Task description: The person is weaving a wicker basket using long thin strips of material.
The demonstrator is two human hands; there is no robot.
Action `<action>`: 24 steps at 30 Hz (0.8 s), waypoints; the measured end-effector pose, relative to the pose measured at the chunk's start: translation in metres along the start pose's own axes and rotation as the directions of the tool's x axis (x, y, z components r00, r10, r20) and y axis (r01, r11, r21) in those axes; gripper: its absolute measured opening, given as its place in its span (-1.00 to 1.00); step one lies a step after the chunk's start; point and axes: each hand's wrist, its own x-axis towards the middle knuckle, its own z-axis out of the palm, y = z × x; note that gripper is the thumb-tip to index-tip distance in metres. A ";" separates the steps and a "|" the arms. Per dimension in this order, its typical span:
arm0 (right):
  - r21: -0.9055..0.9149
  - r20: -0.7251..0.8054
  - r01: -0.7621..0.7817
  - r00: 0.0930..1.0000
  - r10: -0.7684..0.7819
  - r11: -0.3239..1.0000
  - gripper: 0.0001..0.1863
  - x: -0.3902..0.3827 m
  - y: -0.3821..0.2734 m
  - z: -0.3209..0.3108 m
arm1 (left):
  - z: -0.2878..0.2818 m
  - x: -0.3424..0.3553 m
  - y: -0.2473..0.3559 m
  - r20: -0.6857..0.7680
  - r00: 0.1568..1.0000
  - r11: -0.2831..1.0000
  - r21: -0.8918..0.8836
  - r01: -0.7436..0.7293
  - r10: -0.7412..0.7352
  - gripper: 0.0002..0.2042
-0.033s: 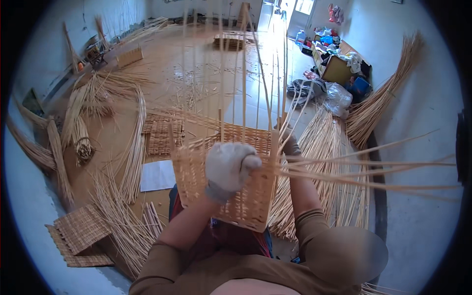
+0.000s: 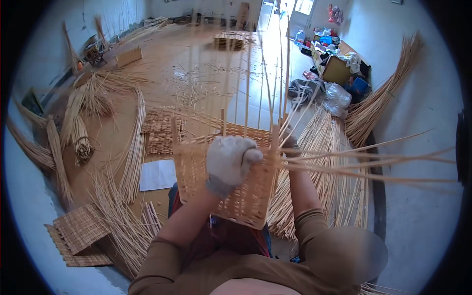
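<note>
A half-woven wicker basket (image 2: 246, 196) rests tilted over my lap, its upright stakes rising from the far side. In front of its near wall, my gloved left hand (image 2: 231, 160) is closed, thumb pressed to the fingers around wicker strands at the weaving edge. Loose strands (image 2: 368, 160) stick out from the basket's right corner. My right hand (image 2: 290, 142), also gloved, is closed at that corner beside a wooden corner post (image 2: 274, 142); its fingers are partly hidden behind post and strands.
Long wicker bundles (image 2: 319, 162) lie at right; another bundle (image 2: 386, 88) leans on the wall. Woven panels (image 2: 81, 228) lie at lower left, with loose sticks (image 2: 115, 216) beside them. A white sheet (image 2: 157, 175) and a woven mat (image 2: 162, 132) lie left of the basket.
The basket and its stakes have shifted and turned slightly; the loose strands on the right swing a little lower. Both hands keep their grip.
</note>
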 end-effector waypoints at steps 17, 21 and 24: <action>-0.067 -0.385 -0.072 0.922 0.041 0.995 -0.61 -0.087 -0.043 -0.057 | 0.084 0.004 -0.169 0.117 0.962 0.968 -0.026 0.251 -0.246 -0.74; 0.006 -0.320 -0.053 0.946 0.053 0.999 -0.57 -0.074 -0.047 0.001 | 0.080 -0.027 -0.249 0.005 0.882 0.814 -0.382 0.438 -0.472 -0.67; -0.001 -0.271 -0.119 0.956 0.115 0.993 -0.50 -0.053 -0.032 0.036 | 0.070 -0.046 -0.290 0.090 0.819 0.655 -0.555 0.514 -0.567 -0.65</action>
